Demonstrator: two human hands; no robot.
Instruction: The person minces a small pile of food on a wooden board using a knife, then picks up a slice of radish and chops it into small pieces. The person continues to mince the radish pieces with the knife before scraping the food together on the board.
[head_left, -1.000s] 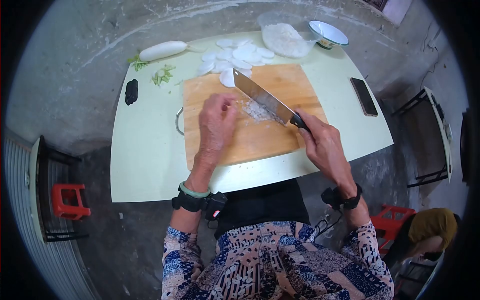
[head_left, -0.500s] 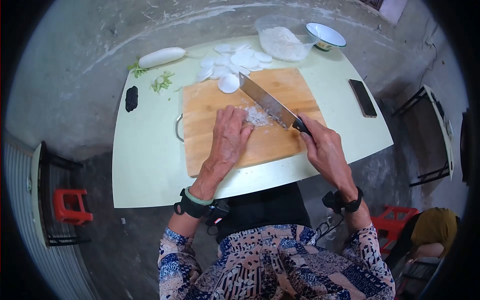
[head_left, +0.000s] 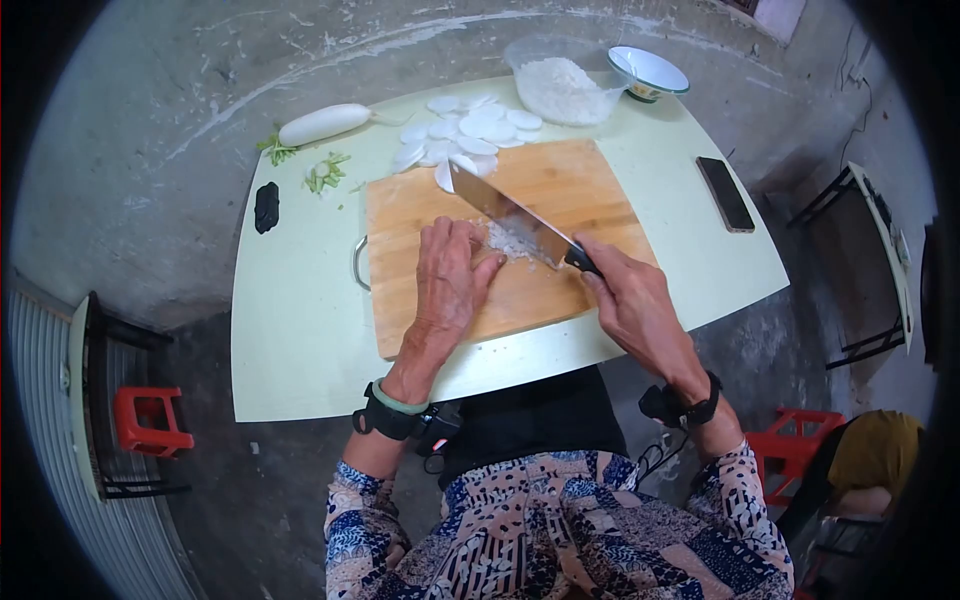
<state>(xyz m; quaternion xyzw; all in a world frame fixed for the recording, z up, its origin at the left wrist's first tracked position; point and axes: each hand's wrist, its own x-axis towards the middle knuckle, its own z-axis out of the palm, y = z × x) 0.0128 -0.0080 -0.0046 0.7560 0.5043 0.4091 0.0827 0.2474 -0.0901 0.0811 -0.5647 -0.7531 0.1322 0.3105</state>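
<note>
My right hand point(head_left: 645, 305) grips the black handle of a broad kitchen knife point(head_left: 510, 213). Its blade slants up and left across a small heap of finely chopped white radish point(head_left: 508, 242) on the wooden cutting board point(head_left: 530, 300). At the heap's left edge, my left hand point(head_left: 447, 275) has its fingers bent together and its thumb against the pieces. Beside the knife's tip lies a round radish slice point(head_left: 444, 178), partly hidden by the blade. More thin slices point(head_left: 480, 127) are spread behind the board.
A whole white radish point(head_left: 325, 124) and cut green tops point(head_left: 325, 173) lie back left, near a black object point(head_left: 266, 207). A clear bowl of white shreds point(head_left: 560, 88), an enamel bowl point(head_left: 650, 72) and a phone point(head_left: 726, 195) are rightward. Red stools point(head_left: 150, 420) and a person point(head_left: 875, 450) are beyond the table.
The knife and my right hand have shifted left, so the blade now lies over the heap and part of the round slice. My left hand stays at the heap's left edge.
</note>
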